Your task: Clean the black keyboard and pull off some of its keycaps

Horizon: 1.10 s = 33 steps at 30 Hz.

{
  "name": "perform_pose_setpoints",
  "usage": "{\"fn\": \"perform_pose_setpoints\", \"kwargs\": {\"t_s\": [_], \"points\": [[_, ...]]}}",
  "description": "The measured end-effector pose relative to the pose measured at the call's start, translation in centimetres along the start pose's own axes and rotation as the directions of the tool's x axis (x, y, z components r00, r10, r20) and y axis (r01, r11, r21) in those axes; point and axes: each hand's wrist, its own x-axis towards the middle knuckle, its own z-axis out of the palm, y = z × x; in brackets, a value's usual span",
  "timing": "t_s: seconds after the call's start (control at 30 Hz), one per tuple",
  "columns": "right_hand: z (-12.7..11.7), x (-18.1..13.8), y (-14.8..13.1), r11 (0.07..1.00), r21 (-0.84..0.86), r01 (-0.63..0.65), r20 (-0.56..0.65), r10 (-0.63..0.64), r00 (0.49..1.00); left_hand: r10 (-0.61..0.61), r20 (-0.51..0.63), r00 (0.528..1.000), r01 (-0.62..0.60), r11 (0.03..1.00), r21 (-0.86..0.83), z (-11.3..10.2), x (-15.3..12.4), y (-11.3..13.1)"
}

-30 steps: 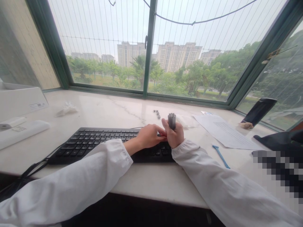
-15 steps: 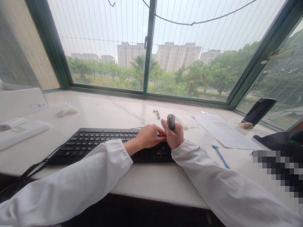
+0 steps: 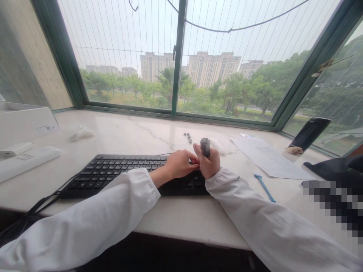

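Note:
My right hand (image 3: pixel 209 164) is closed in a fist around a dark grey tool handle (image 3: pixel 205 146), held upright with its ridged end above the thumb. The tool's lower end is hidden. Under both hands lies a black keyboard (image 3: pixel 113 168), and the right fist is over its right part. My left hand (image 3: pixel 180 163) rests on the keyboard just left of that fist, its thumb and forefinger stretched toward the fist with a gap between them. The other left fingertips are hidden. Several small grey pieces (image 3: pixel 188 136) lie on the white counter behind the hands.
A printed paper sheet (image 3: pixel 269 158) and a blue stick-like tool (image 3: pixel 265 188) lie to the right. A dark phone-like slab (image 3: pixel 309 134) leans by the window. On the left are a white box (image 3: pixel 25 122), a crumpled plastic bag (image 3: pixel 81 133) and black cables (image 3: pixel 42 200).
Both hands keep practically the same place and grip on the keyboard and tool. The view has shifted very slightly.

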Motion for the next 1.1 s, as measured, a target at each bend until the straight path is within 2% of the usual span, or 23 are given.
{"fn": "perform_pose_setpoints", "kwargs": {"t_s": [0.3, 0.43, 0.7, 1.1], "points": [[0.17, -0.15, -0.12, 0.998, -0.043, 0.046, 0.108, -0.041, 0.993, -0.049, -0.029, 0.998, 0.052, 0.991, 0.120, 0.21, 0.07, -0.05], [0.11, -0.18, -0.16, 0.999, -0.035, 0.038, 0.078, -0.035, 0.996, -0.052, 0.001, 0.999, 0.052, 0.994, 0.096, 0.29, 0.13, -0.15], [0.08, -0.24, -0.04, 0.996, -0.053, 0.072, 0.084, -0.068, 0.994, -0.088, -0.030, 0.996, 0.092, 0.986, 0.136, 0.47, 0.18, -0.22], [0.08, -0.23, 0.02, 0.994, -0.066, 0.084, 0.082, -0.078, 0.994, -0.106, -0.005, 0.994, 0.106, 0.984, 0.143, 0.27, 0.17, 0.06]]}}
